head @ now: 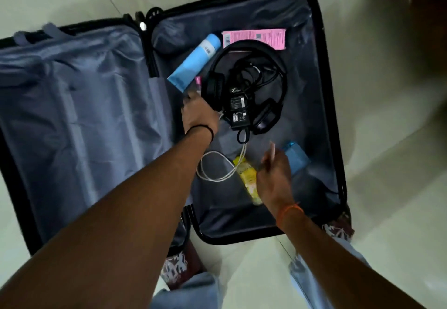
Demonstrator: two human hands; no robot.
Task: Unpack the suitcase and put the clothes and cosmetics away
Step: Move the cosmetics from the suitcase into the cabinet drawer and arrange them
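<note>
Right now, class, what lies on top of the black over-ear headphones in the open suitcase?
A black power adapter with its tangled black cable lies across the black over-ear headphones. Whatever lies beneath them is covered.

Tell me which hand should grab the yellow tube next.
Right. The right hand hovers beside the yellow tube, fingers loose and empty. The left hand is farther up the suitcase, near the headphones and light blue tube.
</note>
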